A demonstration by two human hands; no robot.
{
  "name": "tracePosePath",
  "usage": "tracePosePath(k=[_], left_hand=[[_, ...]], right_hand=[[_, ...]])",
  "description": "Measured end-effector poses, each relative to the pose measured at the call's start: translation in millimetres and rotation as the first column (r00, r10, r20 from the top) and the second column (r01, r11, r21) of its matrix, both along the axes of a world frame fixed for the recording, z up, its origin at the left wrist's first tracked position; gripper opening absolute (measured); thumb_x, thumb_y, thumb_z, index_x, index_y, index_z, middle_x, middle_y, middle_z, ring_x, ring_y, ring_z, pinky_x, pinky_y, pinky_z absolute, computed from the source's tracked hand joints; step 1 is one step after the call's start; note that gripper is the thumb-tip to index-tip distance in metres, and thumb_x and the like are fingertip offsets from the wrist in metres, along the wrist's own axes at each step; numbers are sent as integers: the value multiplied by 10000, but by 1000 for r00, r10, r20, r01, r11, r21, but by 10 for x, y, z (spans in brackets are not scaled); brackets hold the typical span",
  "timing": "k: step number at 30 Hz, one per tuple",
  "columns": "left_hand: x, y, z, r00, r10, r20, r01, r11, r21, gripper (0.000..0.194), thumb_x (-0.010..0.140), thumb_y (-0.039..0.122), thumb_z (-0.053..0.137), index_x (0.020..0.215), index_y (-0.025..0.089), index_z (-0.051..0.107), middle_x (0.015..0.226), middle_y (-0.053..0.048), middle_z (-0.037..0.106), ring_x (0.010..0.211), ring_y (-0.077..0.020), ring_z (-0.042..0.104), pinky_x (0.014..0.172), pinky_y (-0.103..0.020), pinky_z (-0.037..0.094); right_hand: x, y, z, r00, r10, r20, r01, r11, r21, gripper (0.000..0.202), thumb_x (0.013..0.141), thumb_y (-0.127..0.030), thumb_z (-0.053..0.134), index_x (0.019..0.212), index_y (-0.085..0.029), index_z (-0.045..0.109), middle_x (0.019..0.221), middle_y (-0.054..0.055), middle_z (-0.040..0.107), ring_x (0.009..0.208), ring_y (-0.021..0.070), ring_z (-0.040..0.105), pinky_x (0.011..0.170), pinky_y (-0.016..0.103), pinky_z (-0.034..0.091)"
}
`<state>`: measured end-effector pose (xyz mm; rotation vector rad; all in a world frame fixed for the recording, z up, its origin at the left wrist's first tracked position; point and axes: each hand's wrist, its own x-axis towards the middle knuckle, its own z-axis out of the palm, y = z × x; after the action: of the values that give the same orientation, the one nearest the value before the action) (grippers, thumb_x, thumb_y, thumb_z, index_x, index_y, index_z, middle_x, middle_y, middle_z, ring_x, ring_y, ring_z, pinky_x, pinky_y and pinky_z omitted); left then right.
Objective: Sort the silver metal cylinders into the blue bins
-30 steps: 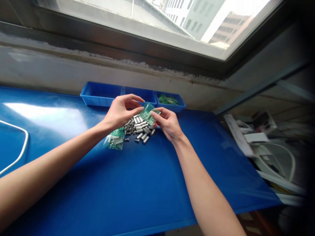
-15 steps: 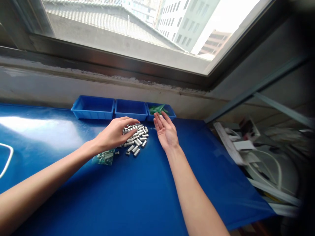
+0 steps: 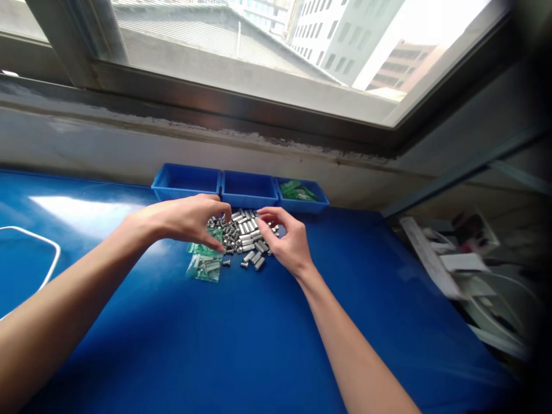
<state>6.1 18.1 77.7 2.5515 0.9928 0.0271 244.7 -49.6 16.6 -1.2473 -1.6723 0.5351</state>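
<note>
A heap of shiny metal standoffs (image 3: 248, 240) lies on the blue tabletop, with short screws (image 3: 229, 233) along its left side. My left hand (image 3: 194, 221) hovers at the heap's left edge, thumb and fingers apart, nothing seen between them. On the heap's right side is my right hand (image 3: 287, 238), fingers curved and thumb spaced from the forefinger; it covers some of the pieces. Below my left hand lies a clear bag (image 3: 204, 267) with metal parts inside and green on it. Another green bag (image 3: 202, 249) is partly hidden under that hand.
Three joined blue bins stand against the wall: a left bin (image 3: 156, 190), a middle bin (image 3: 248, 202) and a right bin (image 3: 304, 205) holding green bags (image 3: 297, 190). A white cable (image 3: 55, 261) curves at the left. Cluttered shelving (image 3: 466, 261) stands beyond the table's right edge.
My right hand has turned from palm up near the right bin and moved down to the heap. My left hand has shifted to the heap's left edge, uncovering more screws. The view has swung left.
</note>
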Motion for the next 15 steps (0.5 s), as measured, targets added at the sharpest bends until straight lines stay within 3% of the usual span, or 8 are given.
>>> tracePosePath(k=[2, 5, 7, 10, 15], left_hand=[[-57, -12, -22, 994, 47, -100, -48, 999, -6, 731, 578, 596, 835, 1185, 246, 627, 1098, -65, 664, 910, -262, 662, 736, -296, 485], [-72, -38, -76, 980, 88, -177, -87, 996, 11, 764, 513, 588, 846, 1139, 223, 606, 1060, -72, 642, 884, -274, 668, 697, -296, 489], [-61, -35, -103, 980, 94, -178, -92, 996, 19, 737, 530, 585, 829, 1123, 217, 590, 1067, -77, 629, 866, -264, 671, 666, -287, 483], [-61, 19, -132, 983, 83, -165, -85, 996, -1, 724, 549, 543, 825, 1147, 229, 562, 1087, -72, 641, 876, -247, 665, 644, -263, 465], [-85, 127, -124, 999, 35, -35, -34, 999, 18, 644, 593, 490, 811, 1138, 227, 590, 1044, -64, 687, 849, -233, 654, 619, -250, 438]], right_hand=[[-107, -87, 64, 934, 145, 326, -178, 981, 73, 302, 846, -371, 737, 1109, -231, 690, 1082, 70, 731, 1033, 257, 638, 945, 434, 506], [-291, -192, 131, 795, 208, 570, -298, 952, 68, 530, 761, -552, 795, 1152, -212, 683, 1170, 122, 670, 1127, 312, 555, 997, 491, 473], [-404, -229, 140, 742, 196, 642, -296, 954, 50, 601, 744, -657, 761, 1116, -189, 694, 1163, 149, 635, 1112, 328, 537, 988, 510, 474], [-510, -235, 116, 701, 162, 695, -257, 966, 35, 546, 795, -647, 719, 1068, -174, 699, 1129, 154, 607, 1080, 329, 530, 945, 505, 489], [-521, -175, 24, 773, 109, 625, -187, 981, 60, 373, 834, -484, 759, 1045, -189, 671, 1160, 140, 606, 1111, 313, 519, 955, 477, 487]])
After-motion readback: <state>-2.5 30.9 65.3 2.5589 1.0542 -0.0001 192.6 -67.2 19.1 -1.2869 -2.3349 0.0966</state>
